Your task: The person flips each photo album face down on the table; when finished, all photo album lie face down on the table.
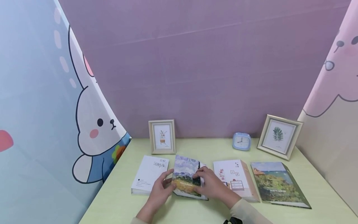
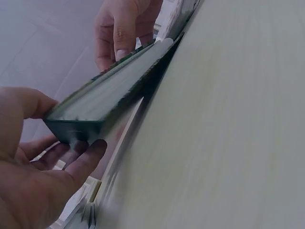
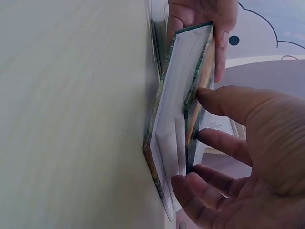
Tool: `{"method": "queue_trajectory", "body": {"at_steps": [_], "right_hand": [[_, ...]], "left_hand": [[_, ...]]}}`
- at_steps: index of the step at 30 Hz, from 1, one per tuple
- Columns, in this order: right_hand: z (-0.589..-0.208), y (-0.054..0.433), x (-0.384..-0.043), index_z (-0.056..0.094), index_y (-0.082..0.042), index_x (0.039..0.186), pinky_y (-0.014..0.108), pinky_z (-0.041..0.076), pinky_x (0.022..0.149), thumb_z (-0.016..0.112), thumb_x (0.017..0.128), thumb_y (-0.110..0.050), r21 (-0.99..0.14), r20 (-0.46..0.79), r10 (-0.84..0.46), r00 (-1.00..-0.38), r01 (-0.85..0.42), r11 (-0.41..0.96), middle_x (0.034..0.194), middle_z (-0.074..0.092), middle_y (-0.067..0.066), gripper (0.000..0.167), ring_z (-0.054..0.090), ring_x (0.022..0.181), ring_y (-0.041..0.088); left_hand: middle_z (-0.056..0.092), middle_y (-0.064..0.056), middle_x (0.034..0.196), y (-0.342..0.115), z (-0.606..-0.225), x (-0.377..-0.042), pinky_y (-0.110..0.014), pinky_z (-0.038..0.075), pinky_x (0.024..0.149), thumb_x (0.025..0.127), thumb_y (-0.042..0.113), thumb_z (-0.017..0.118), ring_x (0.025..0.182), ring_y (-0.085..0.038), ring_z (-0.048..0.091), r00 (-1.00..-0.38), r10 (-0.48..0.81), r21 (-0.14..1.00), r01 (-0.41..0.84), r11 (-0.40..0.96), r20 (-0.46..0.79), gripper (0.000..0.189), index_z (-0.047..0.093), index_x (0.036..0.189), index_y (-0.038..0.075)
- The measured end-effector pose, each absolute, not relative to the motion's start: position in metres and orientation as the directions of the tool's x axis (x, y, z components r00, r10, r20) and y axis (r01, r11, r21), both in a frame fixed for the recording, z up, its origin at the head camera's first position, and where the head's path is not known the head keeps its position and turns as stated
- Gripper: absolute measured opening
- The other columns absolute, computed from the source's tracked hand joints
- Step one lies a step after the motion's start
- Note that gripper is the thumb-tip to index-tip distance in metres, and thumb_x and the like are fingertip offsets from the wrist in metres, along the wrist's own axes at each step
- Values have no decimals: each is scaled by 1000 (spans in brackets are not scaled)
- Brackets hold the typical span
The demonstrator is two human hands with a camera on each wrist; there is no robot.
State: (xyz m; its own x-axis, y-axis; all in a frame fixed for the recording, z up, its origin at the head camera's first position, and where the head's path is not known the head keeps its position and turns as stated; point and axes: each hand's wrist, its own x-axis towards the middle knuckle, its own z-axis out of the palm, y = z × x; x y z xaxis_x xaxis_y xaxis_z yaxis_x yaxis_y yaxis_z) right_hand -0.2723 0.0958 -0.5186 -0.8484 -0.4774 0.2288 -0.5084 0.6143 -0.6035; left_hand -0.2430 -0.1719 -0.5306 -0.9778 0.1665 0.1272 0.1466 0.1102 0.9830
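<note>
A photo album (image 1: 183, 177) with a painted cover of purple sky and yellow field lies tilted, its left side raised off the table. My left hand (image 1: 160, 189) grips its spine; in the left wrist view the thumb is above and the fingers are below the dark green spine (image 2: 74, 131). On the right part of the cover rests my right hand (image 1: 211, 183), thumb and fingertips touching it near its edge. White page edges (image 3: 176, 95) show between the covers in the right wrist view, where the cover and pages stand slightly apart near the right fingers.
A white book (image 1: 151, 174) lies left; a white album with furniture drawings (image 1: 233, 177) and another painted photo album (image 1: 277, 183) lie right. Behind stand a picture frame (image 1: 162, 137), a blue clock (image 1: 241, 141) and a second frame (image 1: 279, 137). A purple wall (image 1: 181, 68) closes the back.
</note>
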Motion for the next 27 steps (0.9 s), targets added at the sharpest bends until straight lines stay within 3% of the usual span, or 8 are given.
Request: {"method": "queue_trajectory", "body": {"at_steps": [5, 10, 15, 22, 27], "right_hand": [[-519, 95, -274, 71, -14, 124, 31, 54, 75, 85, 88, -33, -638, 225, -478, -849, -499, 587, 133, 55, 7, 43, 57, 80, 12], [-519, 94, -275, 69, -13, 126, 23, 53, 64, 85, 89, -31, -678, 227, -478, -848, -490, 548, 132, 55, 8, 45, 55, 69, 6], [-517, 91, -273, 69, -13, 127, 23, 55, 66, 86, 88, -33, -704, 236, -475, -848, -486, 518, 131, 55, 7, 47, 58, 77, 12], [-514, 89, -271, 69, -13, 127, 34, 63, 81, 86, 88, -35, -721, 273, -470, -839, -503, 478, 130, 56, 7, 48, 61, 114, 28], [-511, 87, -269, 68, -14, 132, 32, 62, 82, 85, 89, -35, -739, 268, -471, -840, -493, 459, 132, 56, 3, 52, 60, 116, 28]], "left_hand": [[30, -25, 164, -172, -528, -240, -40, 60, 95, 100, 10, 67, 132, -44, 57, -968, 217, 992, 128, -5, 126, 68, 37, 161, 9], [32, -25, 164, -172, -526, -239, -44, 62, 90, 102, 10, 64, 129, -38, 61, -965, 233, 992, 112, -59, 122, 67, 36, 162, 12], [34, -19, 164, -172, -524, -241, -43, 62, 90, 104, 9, 62, 130, -38, 60, -964, 221, 987, 132, -93, 149, 60, 41, 160, 12], [34, -14, 164, -171, -522, -240, -45, 62, 92, 104, 9, 62, 127, -31, 61, -962, 193, 978, 170, -123, 192, 56, 44, 158, 11], [38, -18, 162, -170, -521, -238, -46, 61, 95, 105, 8, 60, 128, -28, 61, -954, 199, 969, 195, -149, 222, 55, 44, 157, 9]]}}
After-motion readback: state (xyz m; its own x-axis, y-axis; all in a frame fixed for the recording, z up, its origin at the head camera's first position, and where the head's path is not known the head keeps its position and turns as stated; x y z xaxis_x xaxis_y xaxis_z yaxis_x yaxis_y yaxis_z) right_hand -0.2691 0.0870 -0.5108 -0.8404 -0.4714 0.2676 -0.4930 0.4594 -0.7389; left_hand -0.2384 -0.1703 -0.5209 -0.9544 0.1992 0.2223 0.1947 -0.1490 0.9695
